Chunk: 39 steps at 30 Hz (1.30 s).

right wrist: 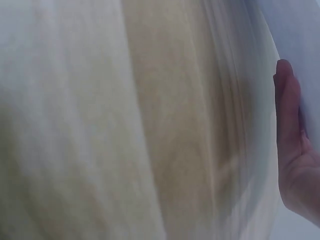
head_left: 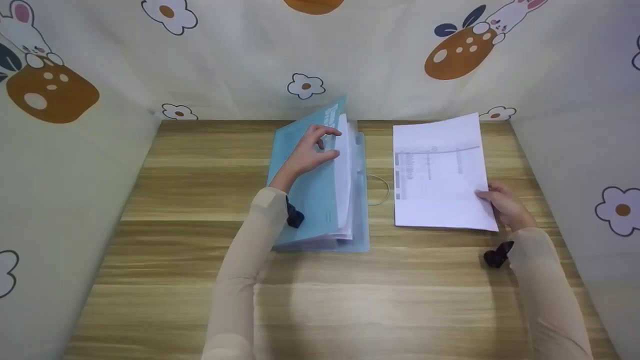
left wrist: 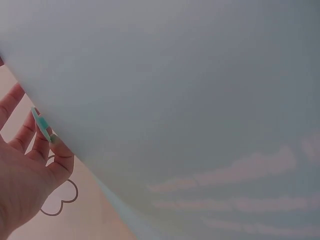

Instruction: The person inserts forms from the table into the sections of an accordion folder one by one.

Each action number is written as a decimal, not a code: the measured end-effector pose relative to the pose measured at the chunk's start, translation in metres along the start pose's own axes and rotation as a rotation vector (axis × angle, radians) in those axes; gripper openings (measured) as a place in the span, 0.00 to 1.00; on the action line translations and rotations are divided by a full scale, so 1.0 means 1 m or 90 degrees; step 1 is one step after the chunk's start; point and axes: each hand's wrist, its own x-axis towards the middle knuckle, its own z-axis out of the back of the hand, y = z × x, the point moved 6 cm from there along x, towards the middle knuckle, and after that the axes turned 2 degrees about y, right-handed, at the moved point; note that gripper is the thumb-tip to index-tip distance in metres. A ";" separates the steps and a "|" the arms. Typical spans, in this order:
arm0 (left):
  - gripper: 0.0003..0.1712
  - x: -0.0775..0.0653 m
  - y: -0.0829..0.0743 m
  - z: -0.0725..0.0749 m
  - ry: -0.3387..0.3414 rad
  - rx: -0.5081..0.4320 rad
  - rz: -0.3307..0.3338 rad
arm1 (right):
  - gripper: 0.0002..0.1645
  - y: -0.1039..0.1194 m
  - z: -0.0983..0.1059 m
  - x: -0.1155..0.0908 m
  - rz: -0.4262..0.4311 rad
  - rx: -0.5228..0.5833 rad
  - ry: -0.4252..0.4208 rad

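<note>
A light blue folder (head_left: pixel 305 200) lies on the table with its front cover tilted up and white papers (head_left: pixel 345 175) showing inside. My left hand (head_left: pixel 310 152) holds the folder's raised cover near its free edge, thumb and fingers curled. In the left wrist view the thumb and fingers close about a small teal tab (left wrist: pixel 43 122) at that edge. To the right, my right hand (head_left: pixel 507 205) grips a stack of printed paper (head_left: pixel 440 200) by its right edge, thumb on top. The right wrist view catches the fingers (right wrist: pixel 288 105) along the paper's edge.
A thin elastic loop (head_left: pixel 387 190) extends from the folder's right side over the wood-grain table (head_left: pixel 380 300). Patterned cloth walls (head_left: pixel 240 65) close in the back and both sides. Each wrist carries a small black camera (head_left: pixel 295 217).
</note>
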 end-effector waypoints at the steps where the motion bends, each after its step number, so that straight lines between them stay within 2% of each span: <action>1: 0.23 0.000 0.000 0.000 -0.001 0.001 0.000 | 0.15 -0.001 0.000 -0.001 0.000 0.005 -0.001; 3: 0.22 0.000 0.000 0.000 -0.002 0.004 -0.001 | 0.08 -0.002 0.001 -0.001 -0.005 0.023 -0.004; 7: 0.22 0.000 0.000 0.000 -0.002 0.010 0.004 | 0.06 -0.004 -0.001 -0.004 -0.015 0.058 0.000; 13: 0.22 -0.001 0.001 0.001 -0.003 0.016 0.005 | 0.10 0.000 -0.004 -0.008 -0.001 0.147 0.005; 17: 0.22 -0.001 0.001 0.001 -0.007 0.011 0.002 | 0.13 0.002 -0.010 -0.008 0.021 0.173 0.012; 20: 0.22 -0.002 0.002 0.000 -0.011 0.008 0.006 | 0.12 0.001 -0.015 -0.006 0.033 0.162 0.021; 27: 0.21 -0.001 0.000 0.000 -0.006 -0.009 -0.020 | 0.07 0.000 -0.028 -0.002 0.023 0.089 0.019; 31: 0.21 -0.001 0.001 0.001 -0.004 0.002 -0.007 | 0.07 -0.001 -0.036 0.002 0.016 0.057 0.020; 35: 0.22 -0.002 0.001 0.001 -0.008 0.003 0.002 | 0.10 -0.002 -0.043 0.006 0.010 0.047 0.025; 39: 0.22 -0.003 0.000 0.001 -0.011 0.001 0.007 | 0.20 -0.004 -0.048 0.009 0.005 0.025 0.021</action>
